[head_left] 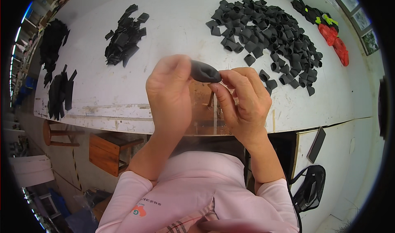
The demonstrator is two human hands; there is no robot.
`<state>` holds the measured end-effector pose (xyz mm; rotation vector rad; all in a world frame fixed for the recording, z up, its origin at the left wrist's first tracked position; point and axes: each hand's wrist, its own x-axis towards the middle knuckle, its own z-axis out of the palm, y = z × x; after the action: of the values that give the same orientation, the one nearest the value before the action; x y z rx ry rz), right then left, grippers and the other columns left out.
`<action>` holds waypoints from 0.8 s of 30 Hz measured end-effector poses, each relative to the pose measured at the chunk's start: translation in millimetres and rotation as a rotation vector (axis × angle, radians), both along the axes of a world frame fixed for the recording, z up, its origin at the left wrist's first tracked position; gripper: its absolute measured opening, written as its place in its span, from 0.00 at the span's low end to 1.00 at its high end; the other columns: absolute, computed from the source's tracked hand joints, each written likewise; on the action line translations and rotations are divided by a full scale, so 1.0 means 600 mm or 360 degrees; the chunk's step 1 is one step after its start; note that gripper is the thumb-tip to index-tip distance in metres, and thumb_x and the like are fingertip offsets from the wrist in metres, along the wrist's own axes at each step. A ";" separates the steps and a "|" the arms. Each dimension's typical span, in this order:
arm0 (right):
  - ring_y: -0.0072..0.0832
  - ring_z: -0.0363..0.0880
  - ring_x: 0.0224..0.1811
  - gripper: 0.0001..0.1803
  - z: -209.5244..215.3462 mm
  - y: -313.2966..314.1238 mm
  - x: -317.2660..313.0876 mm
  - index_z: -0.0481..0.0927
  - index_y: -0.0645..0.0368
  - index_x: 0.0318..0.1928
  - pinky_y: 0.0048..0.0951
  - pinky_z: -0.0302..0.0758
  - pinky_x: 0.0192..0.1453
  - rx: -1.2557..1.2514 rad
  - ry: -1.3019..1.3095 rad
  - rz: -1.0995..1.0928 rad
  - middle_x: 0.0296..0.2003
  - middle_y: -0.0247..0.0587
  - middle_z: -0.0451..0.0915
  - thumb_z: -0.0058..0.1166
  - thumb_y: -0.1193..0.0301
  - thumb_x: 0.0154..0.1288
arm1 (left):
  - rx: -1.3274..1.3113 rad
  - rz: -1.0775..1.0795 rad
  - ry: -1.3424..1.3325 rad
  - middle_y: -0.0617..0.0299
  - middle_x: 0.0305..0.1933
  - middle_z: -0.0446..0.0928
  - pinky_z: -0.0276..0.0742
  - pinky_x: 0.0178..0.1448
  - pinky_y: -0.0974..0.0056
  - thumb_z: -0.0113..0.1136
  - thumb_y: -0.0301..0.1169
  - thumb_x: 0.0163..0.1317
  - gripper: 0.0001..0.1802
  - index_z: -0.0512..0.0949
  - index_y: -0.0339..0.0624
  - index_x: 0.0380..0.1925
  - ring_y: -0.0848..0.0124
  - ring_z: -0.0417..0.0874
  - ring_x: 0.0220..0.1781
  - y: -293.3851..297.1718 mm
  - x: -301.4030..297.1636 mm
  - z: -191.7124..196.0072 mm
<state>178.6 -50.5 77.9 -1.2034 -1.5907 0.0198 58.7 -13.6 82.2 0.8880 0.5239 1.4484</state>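
A small black fabric loop is held up above the near edge of the table, its opening facing the right. My left hand is closed round its left end, fingers curled over the cloth. With thumb and forefinger, my right hand pinches the loop's right rim. A thin pale sliver shows by the right fingertips; too small to name. Below the hands, a brown wooden board is partly hidden. To the right spreads a large heap of similar black loops, with several lying singly close to my right hand.
Flat black fabric pieces lie in a pile at the back left. Further dark strips are at the table's left end. Red plastic bags lie far right. Wooden stools stand at lower left; a black mesh bag is at lower right.
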 end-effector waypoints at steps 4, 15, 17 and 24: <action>0.31 0.70 0.24 0.10 0.008 0.005 0.008 0.74 0.63 0.29 0.27 0.67 0.23 0.0049 -0.0060 -0.0001 0.24 0.38 0.71 0.58 0.81 0.43 | 0.0013 0.0035 0.0035 0.59 0.34 0.72 0.68 0.46 0.69 0.50 0.26 0.61 0.06 0.72 0.33 0.34 0.76 0.72 0.35 -0.004 -0.004 -0.010; 0.30 0.68 0.21 0.09 0.007 0.001 0.019 0.75 0.66 0.31 0.25 0.65 0.22 -0.0036 -0.0333 0.0107 0.23 0.41 0.71 0.53 0.86 0.46 | 0.0079 0.0012 0.0193 0.60 0.32 0.72 0.66 0.43 0.73 0.50 0.25 0.61 0.05 0.72 0.32 0.33 0.77 0.70 0.34 -0.011 -0.016 -0.032; 0.30 0.68 0.21 0.09 0.010 0.000 0.021 0.75 0.66 0.31 0.24 0.65 0.22 -0.0054 -0.0307 0.0133 0.23 0.41 0.71 0.53 0.86 0.46 | 0.0023 0.0019 0.0150 0.60 0.32 0.72 0.66 0.43 0.73 0.49 0.25 0.61 0.05 0.72 0.32 0.33 0.77 0.70 0.34 -0.014 -0.015 -0.032; 0.31 0.70 0.23 0.09 -0.007 0.005 0.021 0.75 0.62 0.28 0.28 0.66 0.22 -0.0047 -0.0265 0.0068 0.23 0.38 0.71 0.55 0.82 0.41 | 0.0119 -0.0097 0.0536 0.66 0.26 0.74 0.67 0.32 0.78 0.54 0.25 0.58 0.04 0.74 0.34 0.30 0.83 0.72 0.29 -0.009 -0.011 -0.026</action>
<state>191.2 -47.8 73.8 -1.2200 -1.7663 -0.0301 52.3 -19.1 66.4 1.2077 0.6892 1.2758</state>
